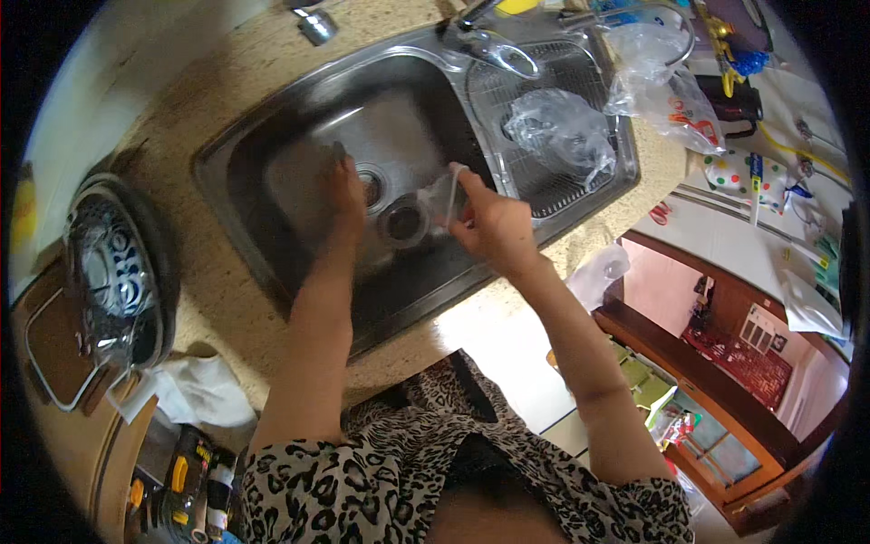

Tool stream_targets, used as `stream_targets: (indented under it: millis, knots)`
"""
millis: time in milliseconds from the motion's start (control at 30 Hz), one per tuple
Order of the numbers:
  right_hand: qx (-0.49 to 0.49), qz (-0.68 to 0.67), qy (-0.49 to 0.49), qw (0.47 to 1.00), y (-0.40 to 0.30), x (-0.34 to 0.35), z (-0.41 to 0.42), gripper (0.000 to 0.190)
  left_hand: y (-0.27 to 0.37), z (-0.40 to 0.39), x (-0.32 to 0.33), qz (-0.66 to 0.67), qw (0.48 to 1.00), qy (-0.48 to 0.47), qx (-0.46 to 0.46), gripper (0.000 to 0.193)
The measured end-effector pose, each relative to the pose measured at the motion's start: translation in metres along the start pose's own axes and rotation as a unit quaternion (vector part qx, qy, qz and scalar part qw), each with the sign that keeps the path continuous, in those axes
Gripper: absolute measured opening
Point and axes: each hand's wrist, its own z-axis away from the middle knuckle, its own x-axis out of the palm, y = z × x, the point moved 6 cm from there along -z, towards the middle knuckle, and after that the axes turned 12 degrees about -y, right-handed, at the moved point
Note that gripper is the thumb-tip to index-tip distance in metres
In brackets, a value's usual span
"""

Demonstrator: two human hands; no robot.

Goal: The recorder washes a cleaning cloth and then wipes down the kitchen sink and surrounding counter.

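My right hand (493, 221) grips the rim of a clear plastic cup or container (445, 194), tilted on its side over the large basin of a stainless steel sink (401, 109). My left hand (346, 190) is in the basin beside the drain (369, 187), blurred; a small dark thing shows at its fingertips, and I cannot tell whether it is held. Between the hands, a round dark-centred drain part or cup (403, 223) lies near the drain. A crumpled clear plastic bag (564, 132) rests in the smaller basin to the right.
The faucet (496, 51) stands behind the basins. Another plastic bag (669, 102) lies at the right on the speckled counter (204, 272). A dish rack with bowls (119, 272) is at the left, with a white cloth (197, 391) below it.
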Motion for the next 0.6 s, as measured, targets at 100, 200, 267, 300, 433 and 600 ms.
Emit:
stream_targets:
  millis: [100,200,267,300,433,600]
  knots:
    - [-0.007,-0.006,0.005,1.0,0.004,0.002,0.01,0.071,-0.007,-0.011,0.009,0.091,0.992,-0.083,-0.037,0.045]
    - [0.025,-0.012,0.011,1.0,0.016,-0.002,0.022,0.075,0.019,0.002,-0.016,-0.068,0.992,-0.036,0.098,0.035]
    - [0.003,-0.021,0.041,0.999,0.009,-0.002,0.022,0.076,-0.009,-0.002,-0.01,0.007,0.99,-0.098,0.098,0.03]
    - [0.009,-0.024,0.046,0.999,0.015,-0.001,0.025,0.076,-0.004,0.001,-0.016,0.002,0.989,-0.099,0.106,0.03]
    - [0.023,-0.072,0.076,0.994,0.021,0.006,0.026,0.074,0.012,0.028,-0.054,0.308,0.94,-0.122,0.08,0.023]
    - [0.033,-0.038,0.081,0.995,0.011,0.001,0.02,0.072,0.084,0.076,-0.137,0.459,0.879,-0.107,0.078,0.02]
